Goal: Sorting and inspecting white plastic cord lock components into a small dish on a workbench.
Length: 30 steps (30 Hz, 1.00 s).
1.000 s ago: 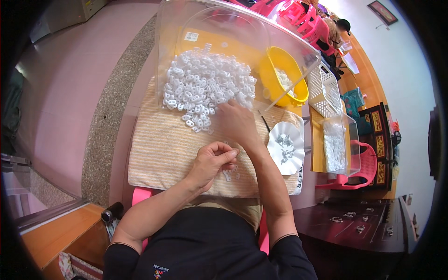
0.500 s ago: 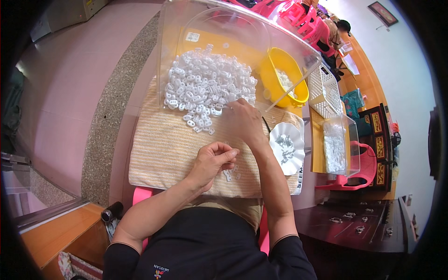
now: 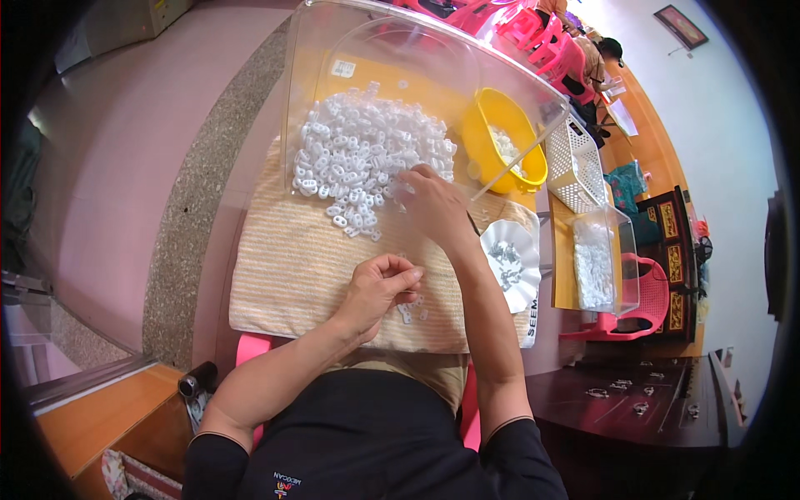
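A heap of small white plastic pieces with two holes each (image 3: pixel 358 150) spills from the tipped clear plastic bin (image 3: pixel 310 50) onto a striped towel (image 3: pixel 292 275). At the heap's near right edge is my right hand (image 3: pixel 435 204), its fingers bent together and blurred; what they hold is hidden. A thin dark rod (image 3: pixel 473 222) shows beside this hand's wrist side. Lower on the towel, my left hand (image 3: pixel 379 287) has thumb and forefinger pinched; anything between them is too small to make out. A few loose white pieces (image 3: pixel 407 313) lie just beneath it.
A white fluted dish (image 3: pixel 523 287) holding small grey bits sits right of my right forearm. Beyond it are a yellow basin (image 3: pixel 479 150) with white pieces, a white perforated basket (image 3: pixel 575 171) and another clear bin (image 3: pixel 625 275). A pink chair (image 3: pixel 654 292) stands to the right.
My right hand has shifted slightly up and left along the heap's edge. My left hand keeps its pinch in nearly the same place.
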Each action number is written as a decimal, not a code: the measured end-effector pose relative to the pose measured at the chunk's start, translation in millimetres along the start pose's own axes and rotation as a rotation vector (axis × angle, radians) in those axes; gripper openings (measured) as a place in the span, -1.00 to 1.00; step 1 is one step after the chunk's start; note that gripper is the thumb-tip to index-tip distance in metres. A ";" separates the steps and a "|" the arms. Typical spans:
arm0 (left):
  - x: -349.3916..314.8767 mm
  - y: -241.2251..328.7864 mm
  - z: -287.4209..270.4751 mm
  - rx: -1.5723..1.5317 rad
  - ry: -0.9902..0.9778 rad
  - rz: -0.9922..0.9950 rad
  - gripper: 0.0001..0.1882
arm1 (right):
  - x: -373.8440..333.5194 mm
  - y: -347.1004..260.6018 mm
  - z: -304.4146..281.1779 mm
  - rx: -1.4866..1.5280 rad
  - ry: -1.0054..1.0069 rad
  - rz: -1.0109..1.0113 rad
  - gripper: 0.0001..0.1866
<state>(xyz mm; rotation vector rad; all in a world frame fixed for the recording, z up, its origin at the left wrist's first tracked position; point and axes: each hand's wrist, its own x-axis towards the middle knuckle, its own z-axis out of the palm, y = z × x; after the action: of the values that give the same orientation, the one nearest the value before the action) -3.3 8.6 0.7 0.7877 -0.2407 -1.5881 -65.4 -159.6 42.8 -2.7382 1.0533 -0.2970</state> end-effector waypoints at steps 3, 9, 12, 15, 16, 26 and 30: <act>-0.2 -0.5 0.9 -0.002 0.001 -0.006 -0.92 | 6.5 3.2 7.8 -0.023 0.069 -0.059 -0.76; 0.4 -1.6 0.9 0.001 0.006 -0.016 -0.92 | 15.3 -1.1 9.3 -0.020 0.089 -0.070 -0.81; 0.8 -2.0 1.4 -0.004 0.002 -0.013 -0.92 | 18.7 -0.7 14.0 -0.005 0.091 -0.035 -0.81; 1.4 -2.4 0.9 -0.002 -0.006 -0.004 -0.92 | 20.6 4.2 15.7 0.013 0.117 -0.037 -0.81; 1.7 -2.6 0.3 0.002 -0.009 0.001 -0.92 | 21.1 4.6 15.1 0.018 0.100 -0.039 -0.81; 2.0 -3.0 -0.7 -0.019 -0.017 0.009 -0.91 | 22.7 8.7 13.0 0.007 0.032 0.008 -0.81; 1.8 -2.9 -1.2 -0.014 -0.011 0.009 -0.91 | 24.1 6.7 13.2 0.042 0.052 0.029 -0.83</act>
<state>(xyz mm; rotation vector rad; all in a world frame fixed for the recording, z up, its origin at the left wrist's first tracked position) -4.8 7.9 -2.5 0.7665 -0.2405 -1.5841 -48.8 -179.3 31.3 -2.6892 1.0863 -0.3829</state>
